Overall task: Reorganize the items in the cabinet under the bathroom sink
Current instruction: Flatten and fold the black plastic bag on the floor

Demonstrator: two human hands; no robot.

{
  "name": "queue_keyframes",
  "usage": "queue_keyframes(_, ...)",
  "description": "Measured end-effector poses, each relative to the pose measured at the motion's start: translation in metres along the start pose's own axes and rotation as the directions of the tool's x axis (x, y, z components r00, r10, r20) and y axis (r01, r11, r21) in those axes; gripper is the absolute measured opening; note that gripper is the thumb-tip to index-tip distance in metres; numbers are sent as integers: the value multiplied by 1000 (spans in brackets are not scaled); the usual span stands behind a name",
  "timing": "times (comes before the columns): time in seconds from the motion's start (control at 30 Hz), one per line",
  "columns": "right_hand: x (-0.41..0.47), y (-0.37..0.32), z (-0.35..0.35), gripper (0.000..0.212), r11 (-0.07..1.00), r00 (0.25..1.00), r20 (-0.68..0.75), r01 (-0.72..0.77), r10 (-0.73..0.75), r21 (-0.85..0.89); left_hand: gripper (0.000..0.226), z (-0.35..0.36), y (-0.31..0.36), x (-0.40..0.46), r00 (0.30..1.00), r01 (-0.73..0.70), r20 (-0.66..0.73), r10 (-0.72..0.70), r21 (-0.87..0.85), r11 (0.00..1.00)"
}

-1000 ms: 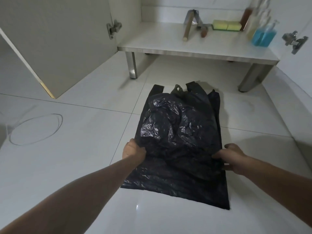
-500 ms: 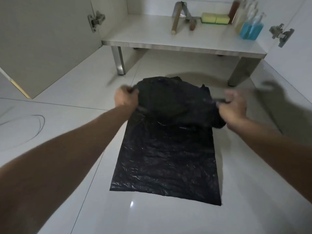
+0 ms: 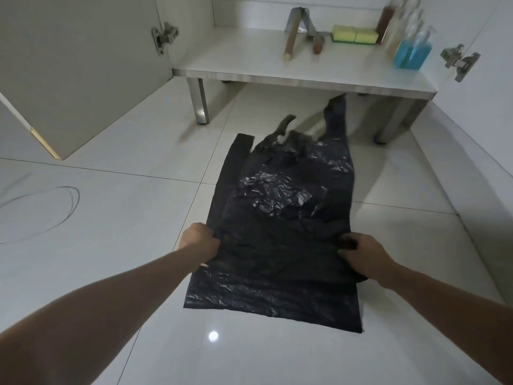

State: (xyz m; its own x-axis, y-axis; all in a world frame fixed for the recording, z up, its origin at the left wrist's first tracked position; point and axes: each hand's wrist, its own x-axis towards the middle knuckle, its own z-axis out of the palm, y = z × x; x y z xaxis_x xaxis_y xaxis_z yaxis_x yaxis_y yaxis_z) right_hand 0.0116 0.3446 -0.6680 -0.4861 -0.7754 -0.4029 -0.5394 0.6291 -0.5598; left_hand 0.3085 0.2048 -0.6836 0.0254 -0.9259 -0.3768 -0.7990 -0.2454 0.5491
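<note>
Black, crinkled plastic lay spread on the pale floor tiles: the bag (image 3: 280, 229) was stretched lengthwise in front of the open cabinet, its handles pointing toward the cabinet shelf (image 3: 277, 70) and its bottom hem nearest the person. The left hand (image 3: 198, 241) pinched the bag's left edge and the right hand (image 3: 361, 255) its right edge, each grip closed on the film about level with the other, partway up from the hem. The step looked like flattening or folding the bag, and doing it well would have called for even tension from both sides, so that the puffed, wrinkled middle lost its air before any crease was set; the far handles lay twisted and would have needed straightening too. Room was generous: bare tile lay to the left and toward the viewer. On the right the floor met a wall close to the bag's edge, so a sideways fold was better taken leftward. Ahead, the handles nearly reached the steel legs (image 3: 198, 102) under the shelf. On the shelf, wooden-handled tools (image 3: 302, 37), yellow sponges (image 3: 355, 34) and a blue bottle (image 3: 412, 52) stood well apart from the bag, with the open cabinet door (image 3: 77, 65) to the left.
</note>
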Motion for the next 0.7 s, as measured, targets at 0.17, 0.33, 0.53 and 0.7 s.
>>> queue_keyframes(0.17, -16, 6, 8, 64, 998, 990, 137, 29, -36, 49, 8, 11, -24, -11, 999, 14, -41, -16, -60, 998)
queue_keyframes(0.33, -29, 12, 16, 74, 995, 985, 146, 88, -93, 45, 10, 13, -38, -14, 997, 37, -61, -46, -142, 989)
queue_keyframes(0.53, -36, 32, 28, 91, 982, 987, 37, 157, -154, -107, 22, 9, -41, -19, 996, 93, 10, -93, -145, 985)
queue_keyframes(0.7, -46, 41, 30, 95, 978, 988, 21, 155, -153, -137, 27, 7, -49, -26, 998, 58, 10, -58, -62, 996)
